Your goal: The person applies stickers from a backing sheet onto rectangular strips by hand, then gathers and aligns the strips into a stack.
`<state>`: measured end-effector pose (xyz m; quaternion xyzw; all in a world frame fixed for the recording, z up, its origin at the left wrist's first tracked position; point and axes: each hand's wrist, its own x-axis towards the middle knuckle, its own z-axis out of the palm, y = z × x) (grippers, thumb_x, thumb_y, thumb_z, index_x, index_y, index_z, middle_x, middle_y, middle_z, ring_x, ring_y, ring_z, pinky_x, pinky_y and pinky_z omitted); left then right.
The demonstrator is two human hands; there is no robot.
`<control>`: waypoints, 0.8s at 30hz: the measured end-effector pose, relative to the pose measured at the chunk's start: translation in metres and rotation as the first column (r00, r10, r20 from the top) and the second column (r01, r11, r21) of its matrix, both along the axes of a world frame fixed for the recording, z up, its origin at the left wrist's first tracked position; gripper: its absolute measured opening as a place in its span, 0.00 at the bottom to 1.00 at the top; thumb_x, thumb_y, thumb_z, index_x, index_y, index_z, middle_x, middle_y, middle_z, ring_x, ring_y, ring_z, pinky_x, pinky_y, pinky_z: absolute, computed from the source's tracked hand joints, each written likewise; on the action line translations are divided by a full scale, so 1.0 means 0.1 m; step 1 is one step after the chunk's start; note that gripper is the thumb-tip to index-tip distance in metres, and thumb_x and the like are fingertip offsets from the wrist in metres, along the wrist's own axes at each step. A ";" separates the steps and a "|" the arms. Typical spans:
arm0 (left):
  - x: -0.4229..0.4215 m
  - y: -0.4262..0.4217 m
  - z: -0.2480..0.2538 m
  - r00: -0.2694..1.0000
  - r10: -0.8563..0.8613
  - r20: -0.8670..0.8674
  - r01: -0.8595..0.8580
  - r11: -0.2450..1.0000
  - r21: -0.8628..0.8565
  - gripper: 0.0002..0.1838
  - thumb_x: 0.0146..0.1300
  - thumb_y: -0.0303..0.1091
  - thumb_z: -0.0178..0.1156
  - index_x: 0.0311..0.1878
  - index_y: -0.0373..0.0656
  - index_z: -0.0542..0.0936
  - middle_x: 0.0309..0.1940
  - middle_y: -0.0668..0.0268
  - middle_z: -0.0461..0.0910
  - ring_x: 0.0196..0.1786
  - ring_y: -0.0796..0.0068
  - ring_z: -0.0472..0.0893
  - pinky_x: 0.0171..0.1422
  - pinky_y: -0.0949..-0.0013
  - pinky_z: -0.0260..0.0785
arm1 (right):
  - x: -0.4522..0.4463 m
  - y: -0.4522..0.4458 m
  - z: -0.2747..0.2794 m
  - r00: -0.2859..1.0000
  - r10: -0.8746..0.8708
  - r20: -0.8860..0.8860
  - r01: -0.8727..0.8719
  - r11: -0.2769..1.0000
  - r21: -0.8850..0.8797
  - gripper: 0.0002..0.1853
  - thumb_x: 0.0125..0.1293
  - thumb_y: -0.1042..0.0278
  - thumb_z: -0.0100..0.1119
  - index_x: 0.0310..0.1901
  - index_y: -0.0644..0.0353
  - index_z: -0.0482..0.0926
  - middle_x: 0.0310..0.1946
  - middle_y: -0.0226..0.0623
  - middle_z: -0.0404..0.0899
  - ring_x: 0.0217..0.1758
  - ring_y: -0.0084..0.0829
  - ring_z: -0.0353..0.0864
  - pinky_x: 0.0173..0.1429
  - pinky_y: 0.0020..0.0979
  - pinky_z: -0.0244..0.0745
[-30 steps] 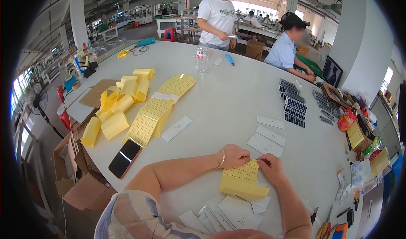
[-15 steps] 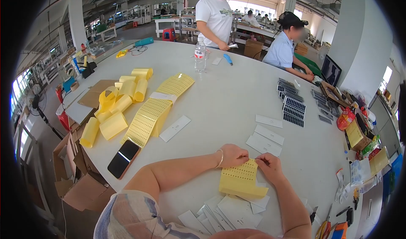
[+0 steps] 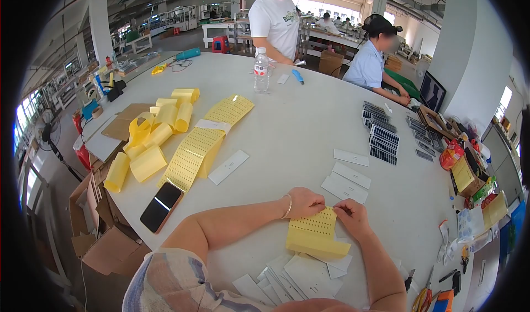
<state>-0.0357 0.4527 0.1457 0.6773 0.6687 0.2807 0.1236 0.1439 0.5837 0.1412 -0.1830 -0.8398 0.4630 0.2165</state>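
Note:
A yellow sticker sheet (image 3: 312, 236) with rows of small dark marks lies at the front of the table, its lower part plain and curled. My left hand (image 3: 305, 202) pinches its top edge, fingers closed. At the top right corner, my right hand (image 3: 352, 217) has thumb and finger pressed together on the same sheet; any small piece between the fingertips is too small to make out. Below and partly under the sheet lies a loose pile of white cards (image 3: 301, 276). Beyond my hands are several more white cards (image 3: 346, 182).
To the left lie a long yellow sticker strip (image 3: 190, 149), curled yellow paper (image 3: 148, 164) and a phone (image 3: 162, 207). A water bottle (image 3: 261, 72) stands at the back. Small dark panels (image 3: 383, 145) are stacked right; pliers (image 3: 423, 298) lie front right. Two people are across the table.
My hands and the sheet have hardly moved. The standing person in the white shirt has shifted slightly left and lowered a hand toward the table.

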 end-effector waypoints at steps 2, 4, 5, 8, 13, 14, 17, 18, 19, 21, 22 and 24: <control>0.00 0.00 0.00 1.000 0.000 0.002 0.000 1.000 -0.001 0.11 0.62 0.43 0.54 0.36 0.48 0.80 0.22 0.61 0.78 0.28 0.58 0.78 0.34 0.59 0.68 | 0.00 0.00 0.00 1.000 -0.002 0.002 0.002 1.000 -0.001 0.05 0.58 0.73 0.63 0.34 0.63 0.81 0.28 0.33 0.81 0.29 0.19 0.76 0.35 0.23 0.73; 0.00 0.00 0.00 1.000 0.000 0.005 0.000 1.000 -0.003 0.11 0.62 0.43 0.54 0.35 0.48 0.80 0.22 0.61 0.78 0.28 0.59 0.78 0.34 0.59 0.69 | 0.00 0.00 -0.01 1.000 0.012 -0.018 -0.012 1.000 -0.020 0.05 0.57 0.73 0.64 0.35 0.63 0.81 0.28 0.32 0.81 0.29 0.18 0.75 0.35 0.22 0.73; 0.00 0.00 0.01 1.000 0.000 0.008 0.000 1.000 -0.005 0.11 0.62 0.43 0.55 0.35 0.48 0.80 0.22 0.61 0.78 0.28 0.59 0.78 0.34 0.59 0.69 | 0.00 0.00 -0.01 1.000 0.012 -0.018 -0.012 1.000 -0.020 0.05 0.57 0.73 0.64 0.35 0.63 0.81 0.28 0.32 0.81 0.29 0.18 0.75 0.35 0.22 0.73; -0.01 -0.01 0.00 0.999 -0.004 0.043 0.004 1.000 0.004 0.10 0.62 0.42 0.54 0.36 0.48 0.80 0.22 0.61 0.78 0.27 0.60 0.78 0.33 0.60 0.69 | 0.00 -0.02 0.04 1.000 -0.002 0.016 0.003 1.000 -0.019 0.07 0.56 0.72 0.65 0.36 0.63 0.81 0.27 0.30 0.80 0.28 0.17 0.74 0.35 0.22 0.72; 0.00 -0.01 0.02 0.999 -0.004 0.050 0.005 1.000 -0.021 0.10 0.63 0.43 0.54 0.37 0.48 0.79 0.23 0.62 0.78 0.28 0.60 0.78 0.34 0.61 0.69 | 0.00 -0.04 0.08 0.999 0.003 0.040 -0.004 1.000 0.012 0.07 0.56 0.72 0.65 0.36 0.63 0.81 0.27 0.30 0.80 0.28 0.18 0.74 0.36 0.22 0.72; 0.00 -0.01 0.01 0.999 -0.013 0.046 0.014 1.000 -0.015 0.10 0.63 0.43 0.54 0.38 0.48 0.79 0.23 0.62 0.78 0.28 0.60 0.78 0.34 0.61 0.69 | 0.00 -0.03 0.06 0.999 0.003 0.041 -0.003 1.000 0.011 0.07 0.56 0.72 0.65 0.36 0.63 0.81 0.27 0.30 0.80 0.28 0.18 0.74 0.36 0.22 0.72; 0.00 -0.01 -0.01 0.999 -0.035 0.027 0.034 0.999 0.010 0.10 0.64 0.42 0.53 0.38 0.48 0.79 0.25 0.62 0.79 0.29 0.60 0.78 0.35 0.61 0.69 | 0.00 -0.02 0.02 0.999 0.009 0.036 -0.010 1.000 0.026 0.07 0.57 0.72 0.65 0.35 0.63 0.81 0.28 0.32 0.80 0.29 0.19 0.75 0.36 0.22 0.72; 0.00 -0.01 -0.01 0.999 -0.034 0.028 0.034 0.999 0.009 0.10 0.64 0.42 0.53 0.38 0.48 0.79 0.25 0.62 0.79 0.29 0.60 0.78 0.35 0.61 0.69 | 0.00 -0.02 0.03 0.999 0.013 0.039 -0.014 1.000 0.022 0.06 0.57 0.72 0.64 0.35 0.64 0.81 0.28 0.32 0.80 0.29 0.19 0.75 0.36 0.23 0.73; -0.01 -0.01 -0.02 0.999 -0.042 0.024 0.042 0.999 0.022 0.10 0.64 0.42 0.53 0.38 0.48 0.79 0.25 0.62 0.79 0.30 0.60 0.78 0.35 0.61 0.70 | 0.01 -0.02 0.03 0.999 0.016 0.042 -0.017 1.000 0.018 0.06 0.57 0.72 0.64 0.34 0.64 0.80 0.28 0.33 0.80 0.29 0.20 0.76 0.36 0.23 0.73; 0.00 -0.01 -0.01 0.998 -0.051 0.021 0.051 0.998 0.033 0.10 0.64 0.42 0.53 0.38 0.48 0.79 0.25 0.62 0.79 0.30 0.60 0.79 0.35 0.61 0.70 | 0.01 -0.03 0.04 0.999 0.011 0.049 -0.011 1.000 0.013 0.05 0.57 0.72 0.64 0.34 0.64 0.80 0.28 0.33 0.80 0.30 0.20 0.76 0.36 0.23 0.73; 0.00 -0.01 0.00 0.998 -0.051 0.031 0.051 0.999 0.000 0.11 0.65 0.42 0.52 0.38 0.47 0.78 0.26 0.61 0.80 0.32 0.58 0.79 0.37 0.59 0.70 | 0.01 -0.03 0.05 0.998 0.005 0.056 -0.006 1.000 0.009 0.05 0.58 0.72 0.63 0.33 0.64 0.80 0.28 0.32 0.80 0.30 0.20 0.76 0.37 0.23 0.73; 0.01 -0.02 0.04 0.998 -0.051 0.041 0.052 0.998 -0.035 0.12 0.65 0.43 0.50 0.38 0.46 0.78 0.27 0.59 0.80 0.33 0.56 0.79 0.40 0.57 0.70 | 0.01 -0.02 0.04 0.999 0.013 0.042 -0.013 1.000 0.004 0.04 0.58 0.73 0.63 0.33 0.64 0.80 0.28 0.32 0.80 0.30 0.20 0.76 0.37 0.23 0.73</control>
